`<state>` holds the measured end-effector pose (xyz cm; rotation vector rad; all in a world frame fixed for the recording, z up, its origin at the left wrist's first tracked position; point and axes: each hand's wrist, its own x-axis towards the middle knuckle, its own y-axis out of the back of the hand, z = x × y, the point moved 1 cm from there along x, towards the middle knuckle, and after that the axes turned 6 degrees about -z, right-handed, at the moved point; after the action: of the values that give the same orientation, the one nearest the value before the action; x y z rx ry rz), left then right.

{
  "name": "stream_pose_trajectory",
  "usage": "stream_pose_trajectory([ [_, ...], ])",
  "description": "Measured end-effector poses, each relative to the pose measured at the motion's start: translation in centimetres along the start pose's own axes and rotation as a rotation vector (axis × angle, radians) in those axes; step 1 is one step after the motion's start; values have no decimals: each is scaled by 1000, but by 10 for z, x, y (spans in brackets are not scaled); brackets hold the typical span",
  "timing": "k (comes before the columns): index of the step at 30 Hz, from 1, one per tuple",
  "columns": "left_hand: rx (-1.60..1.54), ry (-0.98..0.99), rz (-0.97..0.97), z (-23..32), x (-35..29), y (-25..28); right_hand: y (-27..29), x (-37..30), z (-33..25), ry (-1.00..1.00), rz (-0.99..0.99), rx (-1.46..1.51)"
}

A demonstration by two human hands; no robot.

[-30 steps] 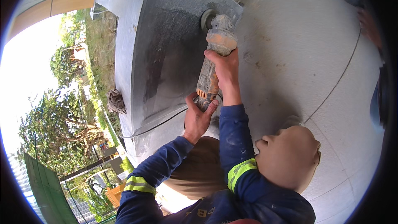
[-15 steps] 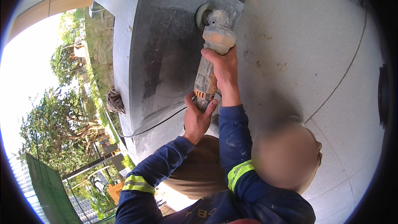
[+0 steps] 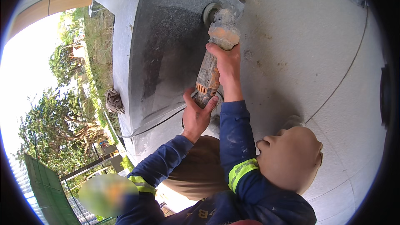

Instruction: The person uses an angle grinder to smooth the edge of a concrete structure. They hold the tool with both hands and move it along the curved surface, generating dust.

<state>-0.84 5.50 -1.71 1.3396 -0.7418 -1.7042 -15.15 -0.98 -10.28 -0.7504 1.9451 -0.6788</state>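
An angle grinder (image 3: 207, 75), dusty grey and orange, is gripped in both my hands. My right hand (image 3: 228, 67) wraps round its body just behind the orange gear head, thumb on top. Closed round the narrow rear end is my left hand (image 3: 196, 118). The grinder's round disc (image 3: 211, 14) is against or very close to the dark grey slab face (image 3: 166, 54), near its upper right corner; exact contact cannot be made out. Dark patches and dusty streaks mark that face. A black cord (image 3: 160, 124) trails from the tool's rear toward the left.
The slab's pale side edge (image 3: 123, 58) has a crumpled grey-brown cloth (image 3: 113, 101) on it. A rough concrete floor (image 3: 325, 58) spreads to the right, crossed by a thin dark line. My brown-trousered knees (image 3: 289, 158) are below my arms. Plants and a green panel (image 3: 52, 191) appear at left.
The grinder and both hands have shifted slightly to the right, the disc moving along the slab toward its right edge. Both hands keep their hold.
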Motion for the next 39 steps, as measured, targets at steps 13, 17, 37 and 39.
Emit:
stream_pose_trajectory([
  [13,150,-184,-67,1,-3,26,0,-7,-1,-8,-61,18],
  [17,531,-730,565,20,6,117,-8,-11,4,104,-120,-17],
  [37,674,-693,515,2,69,193,7,1,0,49,-59,-65],
  [39,663,-702,513,3,70,191,1,-4,3,64,-73,-69],
])
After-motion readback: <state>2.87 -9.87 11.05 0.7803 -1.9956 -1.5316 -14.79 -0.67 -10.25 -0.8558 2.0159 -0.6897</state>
